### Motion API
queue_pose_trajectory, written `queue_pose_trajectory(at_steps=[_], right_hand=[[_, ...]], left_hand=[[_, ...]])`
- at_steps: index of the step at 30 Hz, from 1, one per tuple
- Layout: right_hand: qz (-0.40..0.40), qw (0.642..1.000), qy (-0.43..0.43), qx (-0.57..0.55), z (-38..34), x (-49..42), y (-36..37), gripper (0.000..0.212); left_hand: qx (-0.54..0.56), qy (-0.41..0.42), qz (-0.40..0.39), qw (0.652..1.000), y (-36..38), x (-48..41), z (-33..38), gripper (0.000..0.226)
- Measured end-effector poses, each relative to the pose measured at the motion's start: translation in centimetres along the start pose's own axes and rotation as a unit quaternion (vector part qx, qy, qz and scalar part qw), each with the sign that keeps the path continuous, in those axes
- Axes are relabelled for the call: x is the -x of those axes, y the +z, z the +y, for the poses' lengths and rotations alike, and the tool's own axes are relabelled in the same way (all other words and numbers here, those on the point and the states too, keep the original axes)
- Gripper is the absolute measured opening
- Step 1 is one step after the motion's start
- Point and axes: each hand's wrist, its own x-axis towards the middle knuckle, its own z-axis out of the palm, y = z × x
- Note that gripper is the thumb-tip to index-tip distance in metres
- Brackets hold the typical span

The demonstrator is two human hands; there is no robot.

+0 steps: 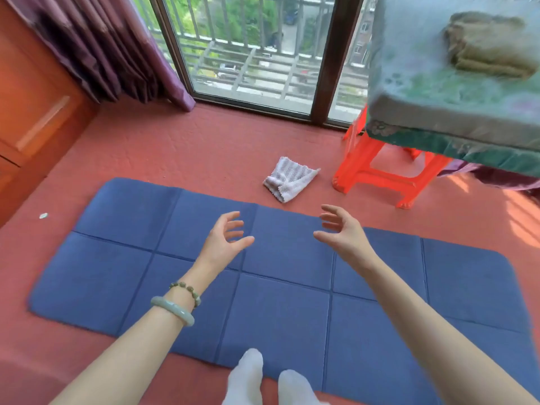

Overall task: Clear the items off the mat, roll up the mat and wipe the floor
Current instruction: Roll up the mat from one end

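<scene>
Red floor bears a bare blue mat; our 2 empty hands, left hand and right hand, hover spread apart, so we should grip 1 short end and roll evenly.

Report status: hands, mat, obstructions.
Left hand, right hand open, empty, above mat. Blue segmented foam mat flat, bare. White striped cloth on floor beside it.

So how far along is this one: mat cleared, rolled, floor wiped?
Clearing looks done: the blue mat lies flat and bare. Both hands, left and right, hover open above it, holding nothing. Rolling is not begun; the cloth lies unused on the floor.
</scene>
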Motion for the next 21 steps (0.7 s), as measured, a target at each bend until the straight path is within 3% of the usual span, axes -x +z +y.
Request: queue_pose_trajectory(at_steps=[6, 11, 21], right_hand=[[-0.088, 0.996, -0.014, 0.031, -17.2, 12.5, -4.1, 0.053], [-0.165, 0.985, -0.034, 0.033, -28.8, 20.0, -5.7, 0.053], [-0.26, 0.959, -0.103, 0.043, -41.3, 26.2, 1.7, 0.06]], left_hand=[[0.045, 0.003, -0.013, 0.999, -10.0, 14.8, 14.2, 0.07], [0.106, 0.021, 0.024, 0.994, -16.5, 26.0, 23.0, 0.069], [0.11, 0.051, 0.143, 0.982, -28.4, 39.5, 24.7, 0.077]])
